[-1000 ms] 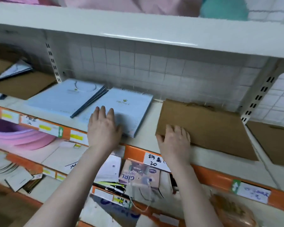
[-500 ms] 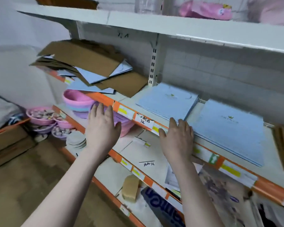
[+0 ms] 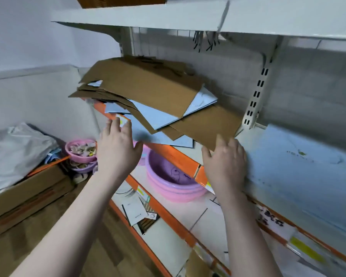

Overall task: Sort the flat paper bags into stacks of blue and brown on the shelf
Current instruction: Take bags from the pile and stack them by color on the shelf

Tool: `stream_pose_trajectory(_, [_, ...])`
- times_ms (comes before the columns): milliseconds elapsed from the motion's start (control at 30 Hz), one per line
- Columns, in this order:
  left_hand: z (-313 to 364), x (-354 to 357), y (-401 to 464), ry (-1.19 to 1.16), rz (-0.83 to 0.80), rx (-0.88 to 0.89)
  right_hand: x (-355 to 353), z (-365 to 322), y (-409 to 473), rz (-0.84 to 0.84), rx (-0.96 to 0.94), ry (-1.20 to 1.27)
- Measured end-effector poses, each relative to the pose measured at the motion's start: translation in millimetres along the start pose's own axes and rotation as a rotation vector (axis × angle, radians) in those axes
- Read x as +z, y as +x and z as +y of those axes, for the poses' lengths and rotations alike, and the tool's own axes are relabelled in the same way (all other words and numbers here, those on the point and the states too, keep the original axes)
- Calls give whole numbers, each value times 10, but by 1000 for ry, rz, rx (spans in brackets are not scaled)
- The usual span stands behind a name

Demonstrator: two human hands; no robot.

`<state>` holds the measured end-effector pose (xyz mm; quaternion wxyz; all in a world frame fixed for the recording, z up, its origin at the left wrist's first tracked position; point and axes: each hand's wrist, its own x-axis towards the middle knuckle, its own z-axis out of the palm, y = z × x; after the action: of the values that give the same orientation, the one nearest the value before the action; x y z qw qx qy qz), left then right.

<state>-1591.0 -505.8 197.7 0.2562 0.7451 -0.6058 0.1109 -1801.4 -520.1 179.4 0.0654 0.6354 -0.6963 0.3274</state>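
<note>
A mixed, untidy pile of flat brown paper bags [image 3: 148,84] and blue paper bags [image 3: 158,116] lies on the left section of the shelf [image 3: 180,156]. My left hand [image 3: 118,148] is raised in front of the pile's near-left edge, fingers straight, holding nothing. Its fingertips reach the shelf's orange lip. My right hand [image 3: 224,162] is at the near-right corner of the lowest brown bag [image 3: 208,124], fingers straight and touching its edge. A sorted blue stack [image 3: 300,164] lies blurred on the shelf to the right.
A white shelf [image 3: 168,19] hangs above the pile. Pink and purple basins [image 3: 168,180] sit on the lower shelf under my hands. A cardboard box [image 3: 28,192] with a silver bag [image 3: 14,152] stands on the floor at left, beside small pink bowls [image 3: 81,150].
The view has swung left from the sorted blue and brown stacks to the mixed pile. Both hands left those stacks and moved up to the pile's front edge.
</note>
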Motion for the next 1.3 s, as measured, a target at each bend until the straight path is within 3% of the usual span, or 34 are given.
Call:
stream_pose_trajectory(467, [-818,532,2087,-49,-4,65,1087,-1198,1231,-98,-10,-92])
stream_pose_trajectory(933, [-1050,923,3290,-130,-172,298,1474,-1734,1513,-80,389,-294])
stream_pose_trajectory(1067, [-980,895,3371,-228,-193,273,1442,-1742,1516,-130,599,-311])
stream_pose_trajectory(1300, [-991,833,3363,-620,-179,265,1353,-1732,1508,-55,653,-308])
